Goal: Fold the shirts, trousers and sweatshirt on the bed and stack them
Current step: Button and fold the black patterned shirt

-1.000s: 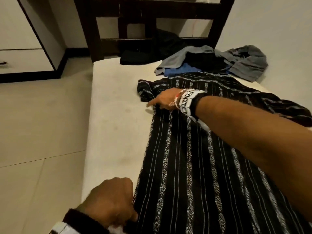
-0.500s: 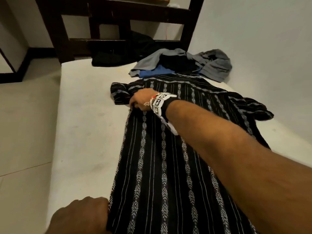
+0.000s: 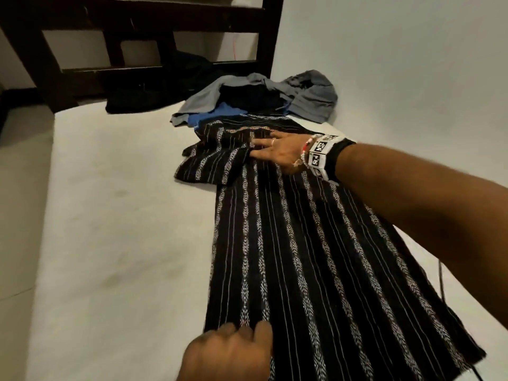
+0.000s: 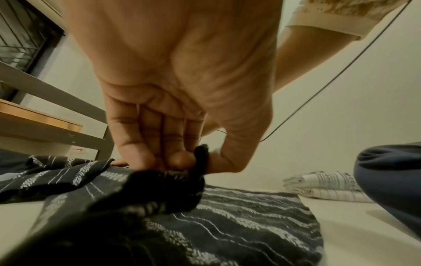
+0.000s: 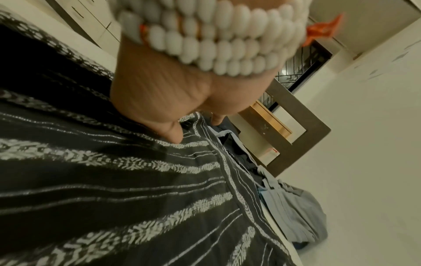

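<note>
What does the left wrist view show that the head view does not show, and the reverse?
Only the left wrist view shows how the left hand grips: thumb and fingers pinch the hem of the striped shirt. It also shows folded white clothes by the wall. Only the head view shows the right hand lying flat near the collar, the folded-in sleeve, the pile of unfolded clothes beyond and the headboard. Both show the shirt on the bed and the left hand at its near end.

Left hand pinches with thumb and fingers; right hand lies flat, arm outstretched.
</note>
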